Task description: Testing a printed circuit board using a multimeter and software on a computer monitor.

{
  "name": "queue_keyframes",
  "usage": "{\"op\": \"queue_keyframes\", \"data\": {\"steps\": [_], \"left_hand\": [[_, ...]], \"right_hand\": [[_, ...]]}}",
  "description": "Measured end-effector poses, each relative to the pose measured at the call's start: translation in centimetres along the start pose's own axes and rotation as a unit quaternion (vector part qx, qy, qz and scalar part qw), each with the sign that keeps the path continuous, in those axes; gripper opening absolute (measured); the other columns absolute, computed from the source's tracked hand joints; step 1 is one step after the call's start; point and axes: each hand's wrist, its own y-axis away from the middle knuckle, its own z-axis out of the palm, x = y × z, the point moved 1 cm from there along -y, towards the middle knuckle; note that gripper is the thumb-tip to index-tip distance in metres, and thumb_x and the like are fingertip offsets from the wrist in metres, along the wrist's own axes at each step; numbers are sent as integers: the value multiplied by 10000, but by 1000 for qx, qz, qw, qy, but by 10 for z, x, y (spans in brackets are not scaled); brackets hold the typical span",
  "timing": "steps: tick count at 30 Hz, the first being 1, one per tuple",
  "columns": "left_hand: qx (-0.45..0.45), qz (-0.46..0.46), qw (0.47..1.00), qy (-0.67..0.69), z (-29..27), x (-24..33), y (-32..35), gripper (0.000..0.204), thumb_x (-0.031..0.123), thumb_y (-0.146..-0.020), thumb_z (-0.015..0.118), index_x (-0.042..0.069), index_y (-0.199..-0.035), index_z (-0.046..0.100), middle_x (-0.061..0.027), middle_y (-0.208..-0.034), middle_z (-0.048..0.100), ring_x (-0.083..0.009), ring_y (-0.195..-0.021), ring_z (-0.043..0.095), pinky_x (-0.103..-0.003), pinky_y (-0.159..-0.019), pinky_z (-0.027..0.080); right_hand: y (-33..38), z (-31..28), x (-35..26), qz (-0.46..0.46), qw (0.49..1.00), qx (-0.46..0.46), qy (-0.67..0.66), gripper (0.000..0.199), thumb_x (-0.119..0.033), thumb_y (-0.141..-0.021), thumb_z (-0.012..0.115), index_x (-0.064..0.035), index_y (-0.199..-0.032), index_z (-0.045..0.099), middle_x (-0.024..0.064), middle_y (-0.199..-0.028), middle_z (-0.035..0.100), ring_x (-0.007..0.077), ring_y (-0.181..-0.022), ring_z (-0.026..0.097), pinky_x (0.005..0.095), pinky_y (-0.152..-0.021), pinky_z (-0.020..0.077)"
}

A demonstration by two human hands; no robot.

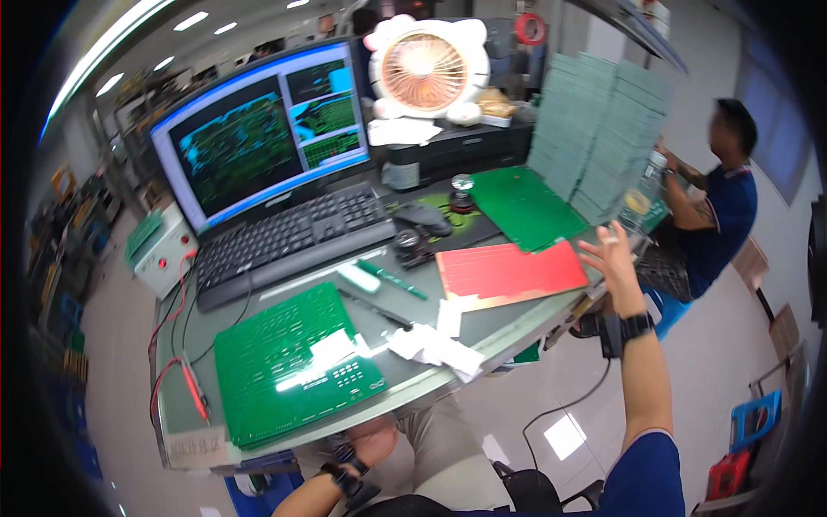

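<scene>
Right hand (614, 261) spreads its fingers wide at three o'clock, with a clear bottle (640, 198) near its one o'clock and a red board (512, 274) near its nine. Left hand (376, 441) sits at six o'clock, just past the edge of the table (504, 333); whether curled or flat, I cannot tell. A green circuit board (280, 358) lies toward its eleven.

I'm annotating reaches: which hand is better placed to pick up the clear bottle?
Probably the right hand: it is open near the clear bottle, while the left hand is down by the lap.
</scene>
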Motion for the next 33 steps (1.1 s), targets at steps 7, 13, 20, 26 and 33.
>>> {"op": "queue_keyframes", "data": {"steps": [7, 13, 20, 26, 33], "left_hand": [[426, -108, 898, 33, 115, -20, -51, 333, 312, -945, 451, 50, -921, 655, -159, -846, 660, -312, -848, 652, -464, -747, 499], [363, -131, 917, 97, 118, -46, -73, 332, 316, -948, 450, 54, -935, 654, -157, -853, 660, -310, -851, 650, -459, -752, 498], [270, -137, 939, 165, 256, 3, 50, 331, 320, -950, 448, 59, -952, 653, -154, -861, 660, -307, -856, 648, -454, -757, 496], [192, -125, 954, 194, 181, -28, -19, 332, 324, -952, 447, 63, -967, 652, -151, -867, 660, -305, -860, 646, -450, -761, 495], [111, -99, 964, 218, 135, -21, -59, 333, 328, -955, 446, 67, -984, 650, -148, -875, 660, -302, -865, 644, -444, -767, 493]], "right_hand": [[83, 4, 10, -25, 996, -58, 67, 546, -243, -993, 537, -80, -1454, 294, 142, -1458, 413, 187, -962, 643, 284, -752, 554], [156, -1, 12, 28, 989, -42, 137, 510, -295, -985, 555, -64, -1401, 372, 124, -1373, 514, 138, -933, 627, 279, -786, 531], [183, 9, -24, 1, 990, 35, 136, 398, -236, -981, 543, -68, -1324, 434, 133, -1286, 550, 131, -856, 604, 291, -782, 520], [187, 102, -34, -73, 982, -87, 152, 275, -129, -969, 534, -38, -1221, 471, 139, -1156, 594, 139, -773, 602, 278, -725, 518], [206, 169, -37, -150, 928, -278, 200, 244, -85, -941, 589, -27, -1157, 490, 179, -1140, 617, 177, -788, 646, 283, -725, 512]]}}
